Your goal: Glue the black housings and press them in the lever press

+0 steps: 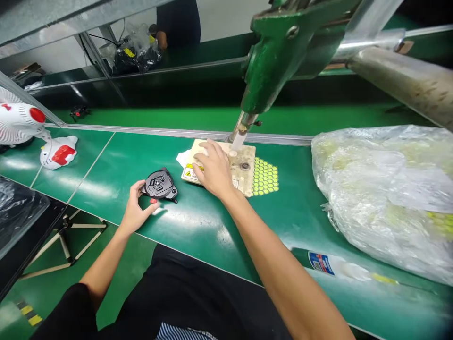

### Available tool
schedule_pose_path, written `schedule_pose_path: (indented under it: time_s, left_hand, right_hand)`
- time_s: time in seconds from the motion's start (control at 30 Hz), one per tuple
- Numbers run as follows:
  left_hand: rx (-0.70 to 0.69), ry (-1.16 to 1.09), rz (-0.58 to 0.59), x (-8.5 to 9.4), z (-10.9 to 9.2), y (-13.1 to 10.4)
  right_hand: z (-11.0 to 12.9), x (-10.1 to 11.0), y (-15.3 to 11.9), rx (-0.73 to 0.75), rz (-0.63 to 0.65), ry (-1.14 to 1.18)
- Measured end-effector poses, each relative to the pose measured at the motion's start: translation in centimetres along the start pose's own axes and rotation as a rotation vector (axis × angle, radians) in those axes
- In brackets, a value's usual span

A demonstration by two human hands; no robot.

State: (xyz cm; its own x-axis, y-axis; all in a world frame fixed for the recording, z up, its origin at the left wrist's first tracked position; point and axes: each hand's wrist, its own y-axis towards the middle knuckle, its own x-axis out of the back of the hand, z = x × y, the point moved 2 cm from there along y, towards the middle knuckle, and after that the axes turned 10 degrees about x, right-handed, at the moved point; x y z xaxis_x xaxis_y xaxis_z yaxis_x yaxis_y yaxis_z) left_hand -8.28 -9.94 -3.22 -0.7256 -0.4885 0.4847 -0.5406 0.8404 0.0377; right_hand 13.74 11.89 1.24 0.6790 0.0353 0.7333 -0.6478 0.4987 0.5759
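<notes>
A flat black plastic part [160,184] with a round, recessed face is at the edge of my left hand [138,206]. The fingers curl against its left side, and the thumb reaches along its lower side near a small red piece. My right hand [215,170] lies over the cream base plate [244,182] of a green press [274,56], its fingers spread. Something pale shows beneath those fingers, but I cannot make out what it is. The press's white tip [238,140] comes down just beyond the fingertips.
A yellow-green sheet of round stickers [265,177] sticks out from under the base. Clear plastic wrap [385,189] covers a pile at right, with a bottle [329,264] in front. A white-and-red fan [58,152] stands left. Another person [179,21] is across the bench.
</notes>
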Motion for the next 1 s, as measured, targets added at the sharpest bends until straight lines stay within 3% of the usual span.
schedule_pose_path:
  time_s: [0.13,0.2,0.27,0.33,0.4,0.43,0.5,0.57,0.63,0.7,0.8,0.9,1.0]
  left_hand:
    - [0.084,-0.163,0.099,0.1,-1.1,1.3]
    - [0.174,-0.21,0.203,-0.1,-1.9,2.8]
    - [0.267,-0.223,0.327,-0.8,-2.9,3.8]
    - [0.372,-0.233,0.47,-1.7,-4.1,4.0]
    - [0.457,-0.259,0.601,-2.6,-5.2,3.5]
    - [0.481,-0.277,0.647,-3.0,-5.7,3.1]
    - [0.48,-0.314,0.666,-3.8,-6.2,2.3]
    - [0.452,-0.339,0.634,-4.6,-6.3,1.4]
    - [0.405,-0.344,0.575,-5.6,-6.1,0.2]
    - [0.32,-0.342,0.477,-6.8,-6.1,-1.2]
    - [0.174,-0.355,0.334,-8.7,-6.7,-3.3]
    - [0.133,-0.383,0.388,-10.2,-7.4,-4.1]
    - [0.16,-0.413,0.486,-10.3,-7.6,-4.1]
  right_hand:
    - [4.2,4.0,-3.8,0.053,-0.109,0.052]
    - [6.9,6.4,-7.9,0.094,-0.188,0.151]
    - [9.1,8.4,-13.0,0.077,-0.353,0.128]
    - [10.1,9.9,-18.5,-0.042,-0.584,-0.054]
    - [9.3,11.0,-23.5,-0.346,-0.94,-0.172]
    - [8.6,11.2,-25.4,-0.47,-0.994,-0.203]
    - [6.6,11.3,-27.9,-0.729,-0.926,-0.155]
    - [4.7,11.1,-28.7,-0.892,-0.768,-0.108]
    - [3.6,11.0,-28.6,-0.952,-0.644,-0.117]
    - [3.2,10.8,-27.8,-0.947,-0.601,-0.085]
    - [3.6,10.4,-26.3,-0.885,-0.64,0.109]
    - [4.4,9.6,-25.0,-0.8,-0.616,0.302]
    - [5.7,8.8,-23.8,-0.751,-0.563,0.538]
